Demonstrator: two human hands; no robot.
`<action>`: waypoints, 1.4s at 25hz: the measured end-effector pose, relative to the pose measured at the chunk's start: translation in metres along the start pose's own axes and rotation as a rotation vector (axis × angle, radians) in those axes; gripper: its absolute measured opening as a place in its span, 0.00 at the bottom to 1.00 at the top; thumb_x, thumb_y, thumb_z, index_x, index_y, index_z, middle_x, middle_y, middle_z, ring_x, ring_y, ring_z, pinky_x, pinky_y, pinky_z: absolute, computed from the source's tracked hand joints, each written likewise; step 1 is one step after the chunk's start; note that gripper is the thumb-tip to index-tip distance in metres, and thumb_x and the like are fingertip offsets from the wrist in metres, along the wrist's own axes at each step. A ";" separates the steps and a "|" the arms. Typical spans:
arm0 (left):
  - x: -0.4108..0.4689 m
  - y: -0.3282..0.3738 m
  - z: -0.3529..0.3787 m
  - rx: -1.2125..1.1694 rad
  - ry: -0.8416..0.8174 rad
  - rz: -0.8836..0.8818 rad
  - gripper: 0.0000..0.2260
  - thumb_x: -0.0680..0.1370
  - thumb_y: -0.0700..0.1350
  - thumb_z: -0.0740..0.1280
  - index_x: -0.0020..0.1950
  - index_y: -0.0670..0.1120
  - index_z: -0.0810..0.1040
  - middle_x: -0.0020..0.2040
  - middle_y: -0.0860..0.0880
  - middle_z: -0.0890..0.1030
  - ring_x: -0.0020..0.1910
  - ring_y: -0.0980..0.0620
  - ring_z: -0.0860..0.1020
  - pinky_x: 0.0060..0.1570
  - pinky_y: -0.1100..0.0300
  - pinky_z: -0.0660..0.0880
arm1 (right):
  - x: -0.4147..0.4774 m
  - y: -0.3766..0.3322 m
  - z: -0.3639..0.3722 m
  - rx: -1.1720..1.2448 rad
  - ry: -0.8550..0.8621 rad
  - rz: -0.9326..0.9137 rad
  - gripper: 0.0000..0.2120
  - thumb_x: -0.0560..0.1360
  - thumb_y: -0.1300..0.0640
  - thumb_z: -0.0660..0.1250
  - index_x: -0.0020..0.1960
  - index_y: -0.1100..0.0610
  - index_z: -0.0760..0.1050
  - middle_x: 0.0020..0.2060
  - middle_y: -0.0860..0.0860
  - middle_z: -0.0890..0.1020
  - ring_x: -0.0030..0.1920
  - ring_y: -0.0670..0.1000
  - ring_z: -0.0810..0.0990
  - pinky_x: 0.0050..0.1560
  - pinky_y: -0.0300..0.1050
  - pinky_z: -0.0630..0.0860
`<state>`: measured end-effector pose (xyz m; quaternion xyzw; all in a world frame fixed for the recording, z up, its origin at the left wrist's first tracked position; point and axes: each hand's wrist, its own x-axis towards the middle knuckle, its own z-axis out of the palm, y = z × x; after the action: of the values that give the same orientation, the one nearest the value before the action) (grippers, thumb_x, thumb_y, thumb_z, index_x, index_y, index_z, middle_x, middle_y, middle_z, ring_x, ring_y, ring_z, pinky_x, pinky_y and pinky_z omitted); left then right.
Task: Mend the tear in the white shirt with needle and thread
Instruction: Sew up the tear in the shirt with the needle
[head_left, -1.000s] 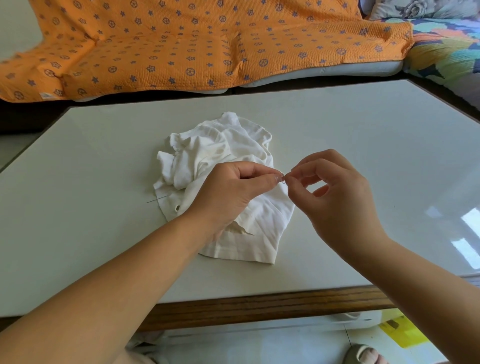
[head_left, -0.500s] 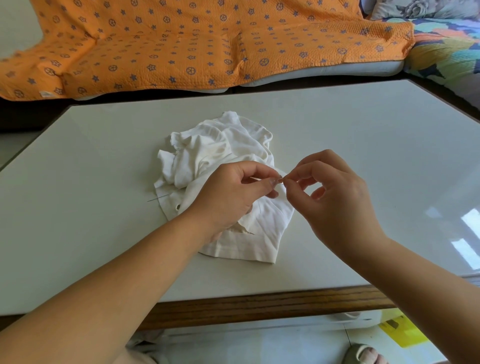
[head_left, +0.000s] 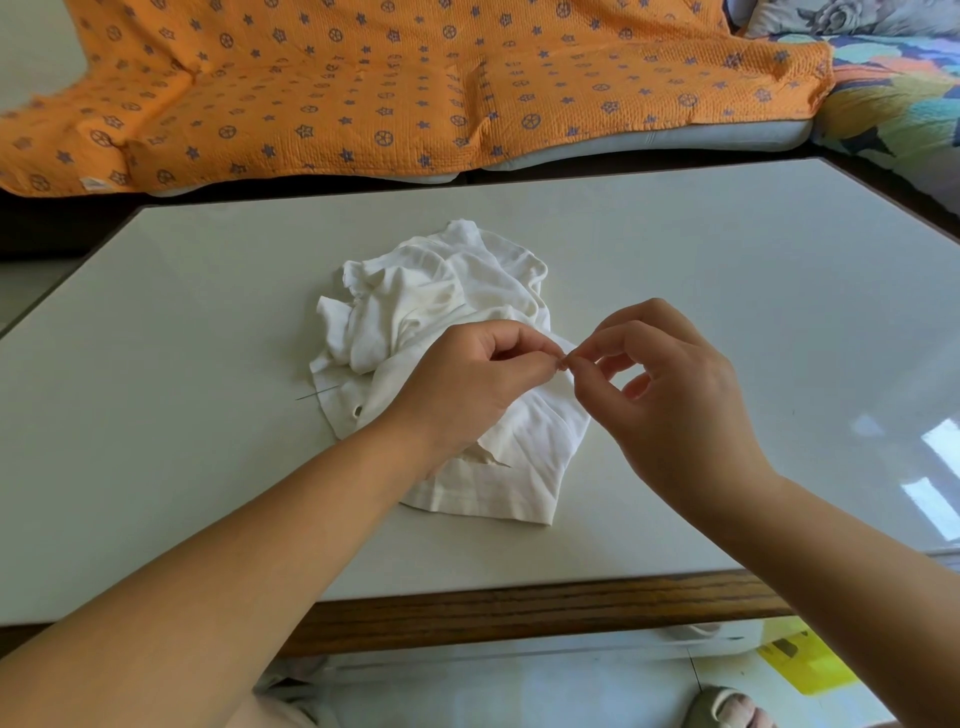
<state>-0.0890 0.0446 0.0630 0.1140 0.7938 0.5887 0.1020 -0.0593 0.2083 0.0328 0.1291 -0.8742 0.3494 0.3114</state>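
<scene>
evidently the white shirt (head_left: 457, 312) is left crumpled in the middle of the tabletop (head_left: 182, 441), so that both hands are freed for fine work just above it. the left hand (head_left: 467, 384) and the right hand (head_left: 670, 400) are brought tip to tip over the cloth. each has thumb and forefinger pinched narrowly on something too fine to be made out, thread by a fair guess. the other fingers of the right hand are held loosely curled, clear of the pinch. a thin dark sliver, taken to be the needle (head_left: 317, 393), is laid partly on the shirt's left edge, where it can be reached easily. the tear (head_left: 493, 460) is kept turned upward near the hem, just beside the left wrist, and is judged not yet stitched.
</scene>
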 end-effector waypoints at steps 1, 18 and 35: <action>0.000 0.000 -0.001 -0.012 0.001 -0.007 0.07 0.78 0.41 0.68 0.44 0.49 0.84 0.32 0.62 0.79 0.33 0.67 0.75 0.45 0.67 0.69 | 0.000 0.000 0.000 -0.001 0.001 -0.005 0.02 0.74 0.58 0.72 0.43 0.56 0.81 0.44 0.45 0.77 0.37 0.42 0.79 0.35 0.42 0.78; 0.003 0.002 0.000 -0.046 0.053 -0.083 0.03 0.74 0.44 0.73 0.45 0.48 0.87 0.45 0.55 0.87 0.51 0.64 0.81 0.55 0.66 0.73 | 0.001 0.000 -0.001 -0.047 -0.013 -0.046 0.03 0.75 0.57 0.70 0.45 0.57 0.80 0.45 0.45 0.76 0.36 0.43 0.78 0.33 0.45 0.79; 0.000 0.010 -0.002 -0.081 -0.026 -0.190 0.07 0.78 0.43 0.69 0.53 0.43 0.83 0.18 0.59 0.71 0.56 0.64 0.62 0.67 0.51 0.58 | 0.010 0.002 -0.015 0.280 -0.251 0.202 0.08 0.75 0.58 0.71 0.51 0.48 0.83 0.44 0.44 0.81 0.37 0.45 0.84 0.39 0.47 0.80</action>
<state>-0.0889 0.0456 0.0726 0.0416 0.7752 0.6064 0.1721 -0.0613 0.2194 0.0467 0.1252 -0.8575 0.4782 0.1424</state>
